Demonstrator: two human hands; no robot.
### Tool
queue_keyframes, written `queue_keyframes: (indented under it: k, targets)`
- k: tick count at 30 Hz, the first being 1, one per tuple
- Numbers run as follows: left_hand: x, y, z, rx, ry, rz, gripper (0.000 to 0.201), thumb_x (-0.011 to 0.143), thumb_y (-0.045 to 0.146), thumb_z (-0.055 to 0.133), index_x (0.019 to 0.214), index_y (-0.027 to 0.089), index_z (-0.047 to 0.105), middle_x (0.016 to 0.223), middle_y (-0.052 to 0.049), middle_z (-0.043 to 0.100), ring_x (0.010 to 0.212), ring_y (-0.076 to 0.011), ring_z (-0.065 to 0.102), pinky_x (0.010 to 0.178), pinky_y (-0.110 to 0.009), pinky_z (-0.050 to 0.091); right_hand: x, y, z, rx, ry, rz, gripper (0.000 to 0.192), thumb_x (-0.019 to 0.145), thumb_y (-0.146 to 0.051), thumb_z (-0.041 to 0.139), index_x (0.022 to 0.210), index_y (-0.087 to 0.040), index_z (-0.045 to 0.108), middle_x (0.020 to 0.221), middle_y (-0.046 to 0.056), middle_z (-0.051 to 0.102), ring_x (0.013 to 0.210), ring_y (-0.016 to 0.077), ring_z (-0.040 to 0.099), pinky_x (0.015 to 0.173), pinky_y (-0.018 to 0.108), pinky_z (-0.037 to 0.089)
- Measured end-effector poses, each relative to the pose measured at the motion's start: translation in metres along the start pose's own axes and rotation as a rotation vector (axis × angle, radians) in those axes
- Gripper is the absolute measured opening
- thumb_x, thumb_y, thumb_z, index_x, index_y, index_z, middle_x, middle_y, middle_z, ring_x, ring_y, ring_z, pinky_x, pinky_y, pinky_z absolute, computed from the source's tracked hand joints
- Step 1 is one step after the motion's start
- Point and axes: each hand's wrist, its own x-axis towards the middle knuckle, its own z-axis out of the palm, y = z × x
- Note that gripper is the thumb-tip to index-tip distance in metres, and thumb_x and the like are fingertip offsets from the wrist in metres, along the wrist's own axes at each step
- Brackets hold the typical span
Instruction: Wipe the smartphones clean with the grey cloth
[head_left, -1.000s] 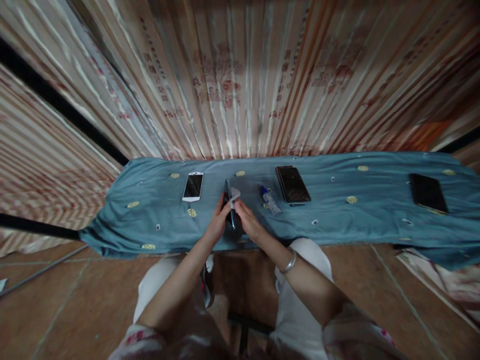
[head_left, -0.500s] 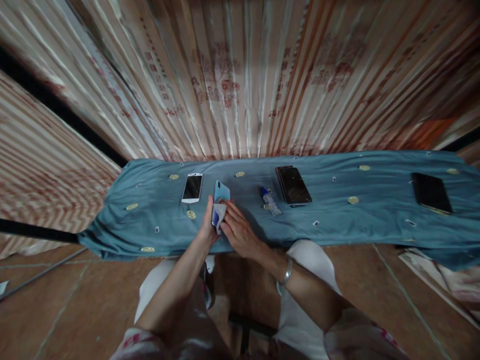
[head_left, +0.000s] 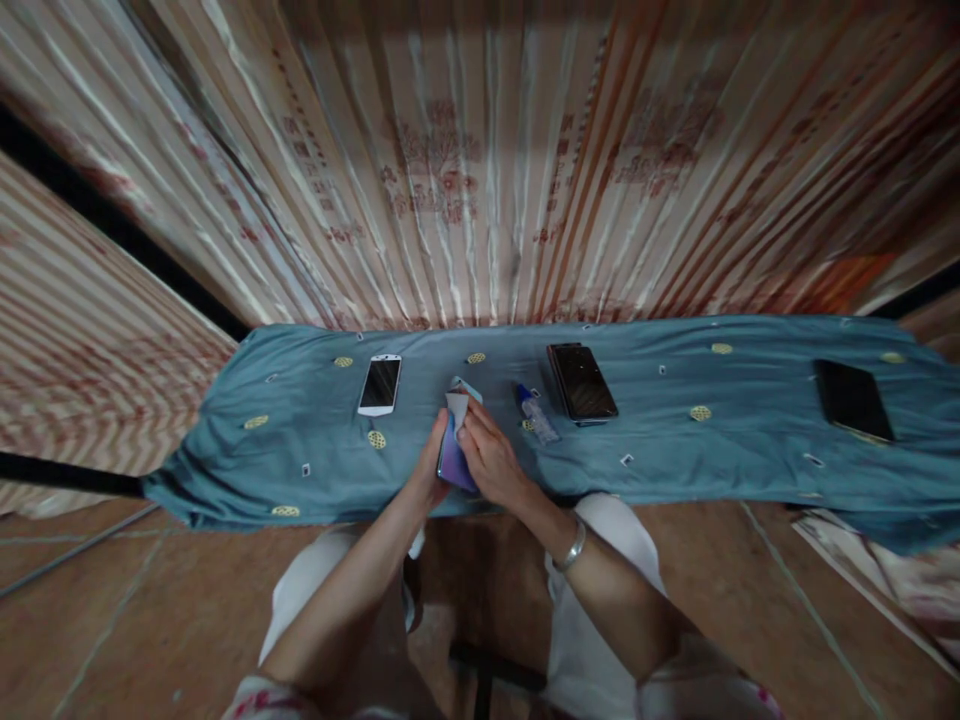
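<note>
L hand (head_left: 430,470) grips phone (head_left: 453,464); R hand (head_left: 493,462) presses cloth (head_left: 457,406) on it. Small bottle (head_left: 539,415) R of hands, white phone (head_left: 380,385) to L.

Smooth glossy ph. (head_left: 454,464) w/ matt papery wipe (head_left: 457,405), shiny metal bangle (head_left: 577,546)
</note>
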Motion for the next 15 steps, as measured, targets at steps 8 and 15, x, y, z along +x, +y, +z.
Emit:
queue_keyframes:
  k: [8,15]
  targets:
    - [-0.004,-0.003,0.005,-0.021,0.058,0.097,0.034,0.094,0.033,0.044,0.113,0.017,0.067,0.109,-0.005,0.071,0.113,-0.0159,0.061,0.102,-0.025,0.042,0.0,-0.004,0.0,0.015,-0.011,0.011,0.052,0.098,-0.032,0.03,0.149,-0.02,0.028,0.156,0.007,0.027,0.145,0.0188,0.022,0.12,0.043,0.023]
    - [-0.014,0.004,0.013,-0.072,0.169,-0.026,0.024,0.089,0.025,0.052,0.079,0.014,0.071,0.064,-0.001,0.069,0.057,-0.0127,0.062,0.068,-0.023,0.051,0.016,0.026,0.004,0.037,0.063,0.162,0.054,0.099,-0.039,0.025,0.148,-0.017,0.029,0.153,0.008,0.034,0.143,0.0183,0.026,0.119,0.042,0.021]
